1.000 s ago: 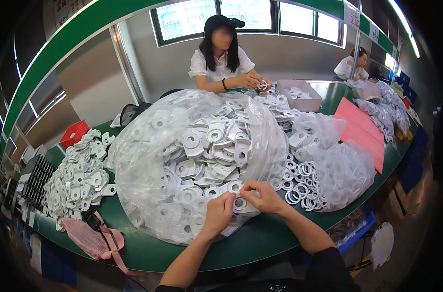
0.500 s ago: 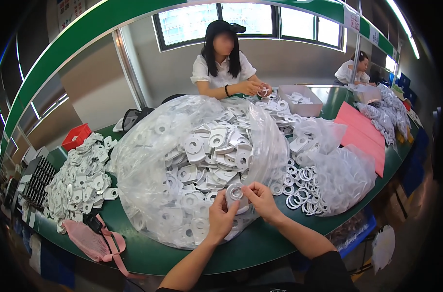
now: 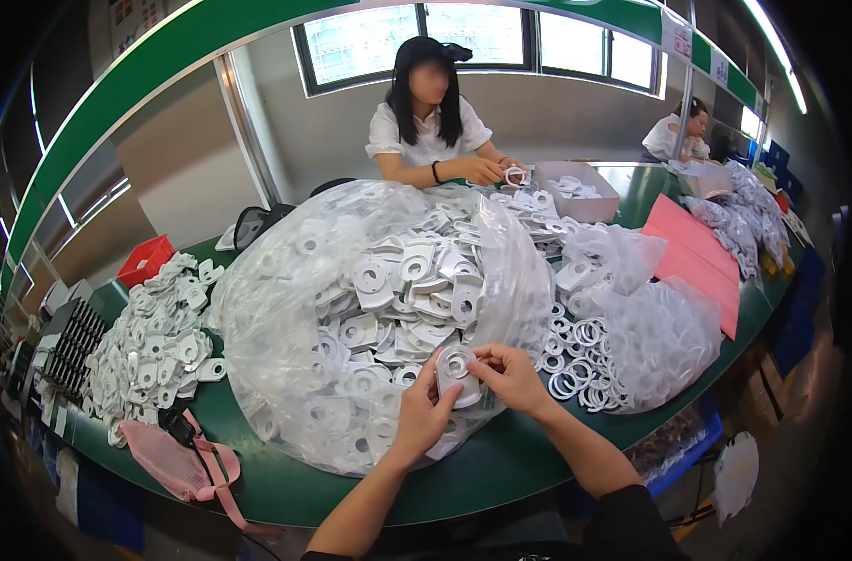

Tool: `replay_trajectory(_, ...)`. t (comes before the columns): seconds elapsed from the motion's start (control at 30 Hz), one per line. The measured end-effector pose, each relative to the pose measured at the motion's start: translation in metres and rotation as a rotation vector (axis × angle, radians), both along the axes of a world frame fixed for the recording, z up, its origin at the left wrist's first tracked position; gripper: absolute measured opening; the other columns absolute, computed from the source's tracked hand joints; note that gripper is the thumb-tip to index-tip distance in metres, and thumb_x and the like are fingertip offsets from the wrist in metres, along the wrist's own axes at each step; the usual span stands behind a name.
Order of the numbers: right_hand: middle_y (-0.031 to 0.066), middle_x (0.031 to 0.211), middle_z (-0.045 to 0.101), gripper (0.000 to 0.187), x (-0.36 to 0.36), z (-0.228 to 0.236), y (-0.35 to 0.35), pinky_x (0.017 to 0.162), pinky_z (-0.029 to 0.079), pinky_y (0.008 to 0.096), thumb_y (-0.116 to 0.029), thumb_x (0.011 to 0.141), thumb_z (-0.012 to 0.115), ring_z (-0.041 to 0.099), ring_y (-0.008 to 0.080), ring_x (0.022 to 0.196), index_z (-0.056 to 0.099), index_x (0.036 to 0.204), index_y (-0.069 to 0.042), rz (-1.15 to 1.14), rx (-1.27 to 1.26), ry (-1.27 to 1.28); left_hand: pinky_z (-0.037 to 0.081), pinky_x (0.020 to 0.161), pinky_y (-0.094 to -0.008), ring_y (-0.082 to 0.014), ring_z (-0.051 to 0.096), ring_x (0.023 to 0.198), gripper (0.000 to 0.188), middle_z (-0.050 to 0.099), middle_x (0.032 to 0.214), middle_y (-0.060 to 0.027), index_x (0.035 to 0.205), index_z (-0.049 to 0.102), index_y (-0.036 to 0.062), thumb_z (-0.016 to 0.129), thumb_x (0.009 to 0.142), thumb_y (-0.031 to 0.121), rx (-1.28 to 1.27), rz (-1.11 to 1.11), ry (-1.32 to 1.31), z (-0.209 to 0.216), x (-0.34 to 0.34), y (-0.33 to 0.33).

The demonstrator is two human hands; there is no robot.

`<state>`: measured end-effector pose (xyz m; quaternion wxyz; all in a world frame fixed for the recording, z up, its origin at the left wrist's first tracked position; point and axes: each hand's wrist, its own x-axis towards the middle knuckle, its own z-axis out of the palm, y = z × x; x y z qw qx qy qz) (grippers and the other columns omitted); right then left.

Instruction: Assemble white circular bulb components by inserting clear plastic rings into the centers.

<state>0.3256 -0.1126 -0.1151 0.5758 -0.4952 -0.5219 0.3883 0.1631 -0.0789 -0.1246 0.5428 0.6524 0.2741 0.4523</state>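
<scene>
My left hand [image 3: 422, 413] grips a flat white plastic plate [image 3: 462, 389] with a rounded end, thumb on its front. A white ring [image 3: 456, 352] lies over the plate's round hole. From the other side my right hand [image 3: 514, 378] pinches the ring's edge against the plate. Both hands are above the near right edge of a big clear plastic bag [image 3: 272, 290], whose mouth gapes over a heap of similar white plates [image 3: 405, 280]. Right of my hands, loose white rings [image 3: 576, 366] spill from a smaller bag of rings [image 3: 671, 341].
Another pile of white plates [image 3: 155, 346] covers the left of the green table [image 3: 286, 486], near a red bin [image 3: 145, 260] and a pink mesh pouch [image 3: 172, 460]. A pink sheet [image 3: 697, 262] lies right. Opposite, a co-worker [image 3: 430, 131] handles a ring beside an open box [image 3: 590, 203].
The plate and ring in my hands have risen slightly and tilted to face me more. My right fingers stay at the ring. Across the table, the co-worker's ring has turned into clearer view.
</scene>
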Motion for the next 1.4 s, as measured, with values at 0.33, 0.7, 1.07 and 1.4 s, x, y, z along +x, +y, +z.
replay_trajectory(0.33, 0.0063, 0.068, 0.063, 0.024, 0.017, 0.005, 0.0, 0.055, 0.045, 0.0228, -0.017, 0.088, 0.056, 0.058, 0.0092, 0.06, 0.063, 0.082, 0.005, -0.268, 0.021, -0.287, 0.039, 0.049, -0.0278, -0.0123, 0.048, 0.053, 0.046, 0.049, 0.06, -0.0055, 0.121, 0.05, 0.0028, 0.064, 0.081, 0.018, 0.248, 0.154, 0.432, 0.063, -0.06, 0.034)
replay_trajectory(0.7, 0.0082, 0.079, 0.062, 0.025, 0.108, 0.018, -0.014, 0.069, 0.046, 0.035, -0.01, 0.065, 0.072, 0.06, 0.0257, 0.077, 0.063, 0.089, -0.005, -0.581, -0.136, -0.912, 0.046, 0.085, -0.0463, -0.0342, 0.043, 0.117, 0.09, 0.036, 0.133, -0.0201, 0.14, 0.014, -0.0001, 0.07, 0.076, 0.033, 0.24, 1.554, 0.086, 0.104, -0.405, 0.238)
replay_trajectory(1.07, 0.0097, 0.081, 0.063, 0.03, 0.102, 0.007, -0.016, 0.07, 0.047, 0.0376, -0.02, 0.061, 0.074, 0.06, 0.0281, 0.08, 0.063, 0.085, -0.006, -0.471, -0.386, -0.986, 0.044, 0.074, -0.0404, -0.0315, 0.054, 0.087, 0.03, 0.057, 0.098, -0.0129, 0.096, 0.056, 0.0031, 0.067, 0.075, 0.021, 0.91, 0.687, 0.964, 0.074, -0.03, 0.133)
replay_trajectory(1.4, 0.0117, 0.081, 0.059, 0.011, 0.105, 0.027, -0.005, 0.059, 0.045, 0.034, -0.009, 0.082, 0.058, 0.058, 0.0261, 0.065, 0.062, 0.09, -0.002, -0.949, 0.219, -0.735, 0.046, 0.075, -0.0408, -0.0334, 0.052, 0.091, 0.041, 0.046, 0.114, -0.0177, 0.102, 0.05, -0.0003, 0.069, 0.072, 0.02, 0.687, 0.787, 0.896, 0.037, 0.002, 0.136)
